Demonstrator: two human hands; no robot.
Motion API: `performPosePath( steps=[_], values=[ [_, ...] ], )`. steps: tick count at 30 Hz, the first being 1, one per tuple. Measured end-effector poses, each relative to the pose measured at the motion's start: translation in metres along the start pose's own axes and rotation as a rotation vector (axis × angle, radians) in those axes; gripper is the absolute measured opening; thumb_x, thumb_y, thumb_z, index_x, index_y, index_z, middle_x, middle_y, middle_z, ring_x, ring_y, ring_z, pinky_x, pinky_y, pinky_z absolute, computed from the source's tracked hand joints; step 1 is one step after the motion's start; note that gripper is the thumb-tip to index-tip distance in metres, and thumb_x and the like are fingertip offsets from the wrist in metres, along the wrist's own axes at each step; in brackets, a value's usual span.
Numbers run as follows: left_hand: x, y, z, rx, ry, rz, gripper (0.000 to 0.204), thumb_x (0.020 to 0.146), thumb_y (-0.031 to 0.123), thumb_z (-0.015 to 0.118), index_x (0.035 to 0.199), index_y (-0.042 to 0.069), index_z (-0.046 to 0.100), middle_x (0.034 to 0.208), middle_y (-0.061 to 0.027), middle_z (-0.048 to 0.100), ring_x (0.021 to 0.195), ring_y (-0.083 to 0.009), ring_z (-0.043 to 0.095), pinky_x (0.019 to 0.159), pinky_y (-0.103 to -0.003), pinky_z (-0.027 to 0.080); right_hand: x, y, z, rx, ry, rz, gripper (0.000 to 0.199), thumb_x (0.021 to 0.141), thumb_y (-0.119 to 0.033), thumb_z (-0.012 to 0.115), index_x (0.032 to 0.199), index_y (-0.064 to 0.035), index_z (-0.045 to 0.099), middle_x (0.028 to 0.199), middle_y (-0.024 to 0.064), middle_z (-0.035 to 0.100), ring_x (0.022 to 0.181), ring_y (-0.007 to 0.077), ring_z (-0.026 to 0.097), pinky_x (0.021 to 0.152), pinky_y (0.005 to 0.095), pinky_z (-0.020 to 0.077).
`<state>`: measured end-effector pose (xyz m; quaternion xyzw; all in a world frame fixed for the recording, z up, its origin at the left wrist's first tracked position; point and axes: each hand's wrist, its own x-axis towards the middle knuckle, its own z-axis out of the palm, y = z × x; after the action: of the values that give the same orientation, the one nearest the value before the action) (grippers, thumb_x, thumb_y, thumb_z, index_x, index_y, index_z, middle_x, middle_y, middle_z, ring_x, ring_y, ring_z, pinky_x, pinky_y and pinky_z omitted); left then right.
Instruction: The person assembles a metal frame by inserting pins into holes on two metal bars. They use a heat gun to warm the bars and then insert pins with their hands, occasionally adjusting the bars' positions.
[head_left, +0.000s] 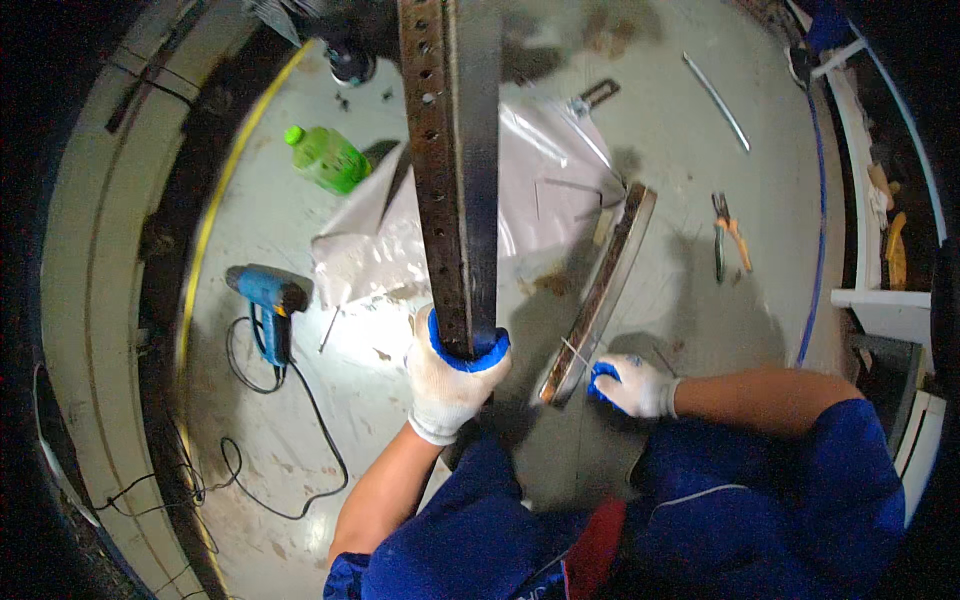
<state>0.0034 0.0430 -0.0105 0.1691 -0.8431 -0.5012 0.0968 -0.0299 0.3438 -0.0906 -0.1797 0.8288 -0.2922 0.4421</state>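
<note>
My left hand (pixel 450 375), in a white glove with blue fingertips, grips a long rusty perforated steel angle bar (pixel 450 160) that rises toward the top of the view. My right hand (pixel 632 385), gloved the same way, reaches down to the floor. It pinches a thin rod (pixel 578 353) beside the near end of a second rusty metal bar (pixel 600 290) lying on the floor. Blue trousers and sleeves fill the lower part of the view.
A blue power drill (pixel 265 300) with a black cord lies left on the concrete floor. A green plastic bottle (pixel 328 157), a clear plastic sheet (pixel 530 190), orange-handled pliers (pixel 730 235), a thin metal strip (pixel 718 100) and a clamp (pixel 592 97) lie further off. White shelving (pixel 880 300) stands right.
</note>
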Motion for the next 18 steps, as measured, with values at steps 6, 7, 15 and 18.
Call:
performPosePath(
  steps=[6,7,15,18],
  values=[
    [0.037,0.089,-0.036,0.081,0.160,0.299,0.057,0.074,0.021,0.087,0.116,0.000,0.054,0.091,-0.0137,0.068,0.081,-0.0254,0.070,0.078,-0.039,0.056,0.000,-0.019,-0.014,-0.023,0.068,-0.081,0.030,0.098,-0.031,0.060,0.114,-0.0066,0.065,0.108,0.0236,0.071,0.103,0.0443,0.068,0.091,0.0505,0.0532],
    [0.045,0.105,-0.044,0.087,0.186,0.356,0.057,0.074,0.022,0.087,0.116,0.000,0.054,0.091,-0.0137,0.068,0.081,-0.0253,0.070,0.077,-0.039,0.056,0.005,-0.018,-0.015,-0.045,0.056,-0.098,0.027,0.098,-0.030,0.059,0.111,-0.0071,0.065,0.103,0.0229,0.071,0.099,0.0441,0.068,0.088,0.0511,0.0532],
    [0.095,0.228,-0.072,0.003,0.450,0.676,0.056,0.076,0.018,0.084,0.120,0.003,0.054,0.092,-0.0144,0.070,0.082,-0.0237,0.072,0.079,-0.035,0.057,0.021,-0.031,-0.022,-0.068,0.092,-0.224,0.031,0.100,-0.032,0.058,0.110,-0.0040,0.066,0.103,0.0223,0.072,0.101,0.0414,0.069,0.089,0.0489,0.0530],
    [0.099,0.264,-0.075,-0.027,0.475,0.701,0.056,0.074,0.017,0.085,0.119,0.002,0.054,0.095,-0.0162,0.070,0.087,-0.0247,0.072,0.084,-0.037,0.056,0.032,-0.032,-0.026,-0.133,0.079,-0.204,0.032,0.100,-0.034,0.055,0.109,-0.0048,0.066,0.104,0.0219,0.072,0.101,0.0412,0.069,0.090,0.0492,0.0529]
  ],
)
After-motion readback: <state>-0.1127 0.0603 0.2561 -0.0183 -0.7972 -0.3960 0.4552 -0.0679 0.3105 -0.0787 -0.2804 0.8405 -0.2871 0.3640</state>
